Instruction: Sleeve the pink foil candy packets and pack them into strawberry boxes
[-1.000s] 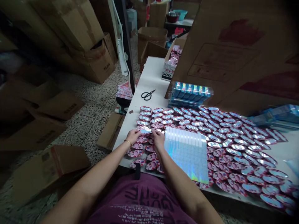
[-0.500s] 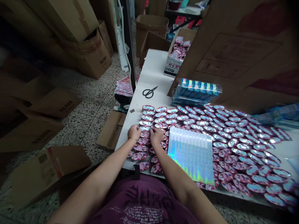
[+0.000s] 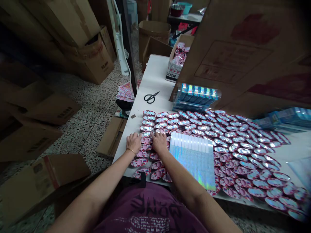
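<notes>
My left hand (image 3: 133, 143) is at the left end of an oval pack (image 3: 146, 134) with a shiny top, its fingers curled against it. At the pack's right end is my right hand (image 3: 159, 141), its fingers bent down close together. The pack sits between both hands in the leftmost column. Packs farther away have silvery tops, while nearer ones, such as a pink oval pack (image 3: 139, 162), show a pink round patch. To the right of my right hand, a holographic sticker sheet (image 3: 191, 168) with whitish strips along its far edge lies over several packs.
Black scissors (image 3: 151, 98) lie on the white table (image 3: 155, 69) beyond the packs. A clear case of blue boxes (image 3: 196, 95) stands beside a large cardboard box (image 3: 233, 61). Farther back is a carton of pink packets (image 3: 173, 69). Cardboard boxes (image 3: 94, 61) crowd the floor at left.
Both hands have gone from pinching at the pack's two ends to lying lower over them, with fingers pressed down. The camera view has shifted slightly.
</notes>
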Demonstrator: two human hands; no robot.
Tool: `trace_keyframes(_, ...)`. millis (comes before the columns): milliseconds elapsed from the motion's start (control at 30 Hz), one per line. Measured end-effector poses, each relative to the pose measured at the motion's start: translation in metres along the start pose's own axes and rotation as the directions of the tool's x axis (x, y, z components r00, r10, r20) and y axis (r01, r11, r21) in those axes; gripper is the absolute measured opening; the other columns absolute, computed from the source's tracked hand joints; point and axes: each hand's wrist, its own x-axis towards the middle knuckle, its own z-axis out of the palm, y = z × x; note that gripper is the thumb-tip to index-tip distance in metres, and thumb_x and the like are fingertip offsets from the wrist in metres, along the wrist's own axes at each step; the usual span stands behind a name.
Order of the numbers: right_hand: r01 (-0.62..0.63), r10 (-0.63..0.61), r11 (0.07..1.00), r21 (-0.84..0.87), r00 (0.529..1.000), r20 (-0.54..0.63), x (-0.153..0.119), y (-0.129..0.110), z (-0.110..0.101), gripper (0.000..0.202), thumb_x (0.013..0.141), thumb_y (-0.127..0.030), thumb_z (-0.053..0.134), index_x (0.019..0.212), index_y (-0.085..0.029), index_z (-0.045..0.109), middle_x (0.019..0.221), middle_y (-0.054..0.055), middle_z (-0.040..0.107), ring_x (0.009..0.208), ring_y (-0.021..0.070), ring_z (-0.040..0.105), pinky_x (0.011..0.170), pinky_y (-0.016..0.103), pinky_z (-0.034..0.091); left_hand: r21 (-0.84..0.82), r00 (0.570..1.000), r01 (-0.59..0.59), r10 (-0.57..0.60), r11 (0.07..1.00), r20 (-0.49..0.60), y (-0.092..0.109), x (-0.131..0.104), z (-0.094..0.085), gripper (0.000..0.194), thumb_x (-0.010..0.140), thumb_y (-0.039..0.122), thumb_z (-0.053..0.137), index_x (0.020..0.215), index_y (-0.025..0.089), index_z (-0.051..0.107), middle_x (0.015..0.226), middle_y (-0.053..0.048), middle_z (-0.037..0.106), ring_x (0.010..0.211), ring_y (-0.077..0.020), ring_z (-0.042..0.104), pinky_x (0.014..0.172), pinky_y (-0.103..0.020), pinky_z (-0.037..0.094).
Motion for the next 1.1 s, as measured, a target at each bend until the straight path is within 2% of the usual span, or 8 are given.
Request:
trace_keyframes(133,0.021,-0.004,0.991,0.131,0.992,-0.124,-0.016,0.038,-0.005,0.040,0.084,-0.020,0.039,0.122,-0.027,0.049,0.103,0.008,0.056,0.093,0.0215,0.047,0.079,0.035,0.031,0.007,0.995,0.065,-0.064,0.998,-0.072,0.007,-0.002,0.002,0.041,0.077,0.019,0.043,0.116,0.028,0.054,0.111,-0.008,0.052,0.096,-0.0245,0.046,0.079,-0.038,0.034)
trace_keyframes(267,-0.073,0.166,0.962,0.263,0.921,-0.352,-0.070,0.144,-0.010,0.035,0.082,-0.017,0.040,0.111,-0.020,0.059,0.106,0.010,0.056,0.095,0.0200,0.049,0.082,0.033,0.036,-0.083,0.983,-0.158,0.148,0.984,-0.113,0.063,-0.005,0.013,0.040,0.083,0.030,0.041,0.121,0.025,0.049,0.122,-0.007,0.050,0.109,-0.0244,0.043,0.090,-0.039,0.031)
trace_keyframes(333,-0.194,0.302,0.940,0.281,0.856,-0.419,-0.097,0.208,-0.014,0.034,0.082,-0.018,0.040,0.110,-0.016,0.060,0.107,0.012,0.056,0.095,0.0214,0.049,0.083,0.035,0.037,-0.117,0.923,-0.385,0.381,0.915,-0.056,0.107,-0.011,0.021,0.043,0.082,0.036,0.045,0.124,0.027,0.046,0.130,-0.006,0.046,0.119,-0.0245,0.036,0.097,-0.039,0.026)
trace_keyframes(433,-0.195,0.281,0.949,0.248,0.881,-0.380,-0.117,0.284,-0.016,0.033,0.083,-0.023,0.041,0.109,-0.014,0.061,0.105,0.014,0.057,0.092,0.0216,0.051,0.082,0.035,0.038,-0.138,0.784,-0.607,0.618,0.783,0.053,0.171,-0.021,0.039,0.059,0.075,0.040,0.057,0.129,0.029,0.038,0.140,-0.005,0.033,0.130,-0.0261,0.023,0.103,-0.043,0.019)
trace_keyframes(500,-0.157,0.234,0.958,0.239,0.911,-0.339,-0.116,0.312,-0.016,0.031,0.082,-0.025,0.045,0.107,-0.017,0.062,0.101,0.012,0.058,0.088,0.0203,0.052,0.080,0.033,0.039,-0.132,0.746,-0.646,0.659,0.752,0.100,0.205,-0.023,0.054,0.069,0.070,0.042,0.063,0.132,0.032,0.033,0.144,-0.004,0.025,0.132,-0.0268,0.017,0.105,-0.045,0.016)
trace_keyframes(733,-0.125,0.123,0.992,0.007,0.970,-0.209,-0.107,0.320,-0.010,0.031,0.084,-0.026,0.046,0.111,-0.024,0.060,0.105,0.009,0.057,0.089,0.0212,0.049,0.077,0.032,0.037,-0.101,0.789,-0.567,0.574,0.818,0.220,0.248,-0.010,0.092,0.085,0.062,0.056,0.064,0.134,0.035,0.027,0.147,-0.003,0.012,0.134,-0.0341,0.003,0.104,-0.056,0.007)
trace_keyframes(900,-0.088,0.063,0.986,-0.139,0.983,-0.171,-0.127,0.318,-0.006,0.036,0.085,-0.022,0.042,0.120,-0.021,0.051,0.118,0.012,0.052,0.093,0.0242,0.047,0.075,0.035,0.034,-0.085,0.794,-0.546,0.547,0.834,0.267,0.250,-0.009,0.093,0.086,0.061,0.059,0.063,0.135,0.035,0.025,0.148,-0.002,0.010,0.133,-0.0345,0.001,0.103,-0.058,0.006)
trace_keyframes(1100,-0.109,0.100,0.994,-0.018,0.958,-0.270,-0.130,0.317,-0.007,0.032,0.088,-0.024,0.036,0.113,-0.018,0.055,0.113,0.010,0.054,0.094,0.0220,0.047,0.079,0.032,0.035,-0.079,0.795,-0.534,0.531,0.842,0.292,0.252,-0.009,0.091,0.086,0.061,0.058,0.063,0.135,0.036,0.025,0.148,-0.002,0.010,0.133,-0.0350,0.001,0.103,-0.059,0.006)
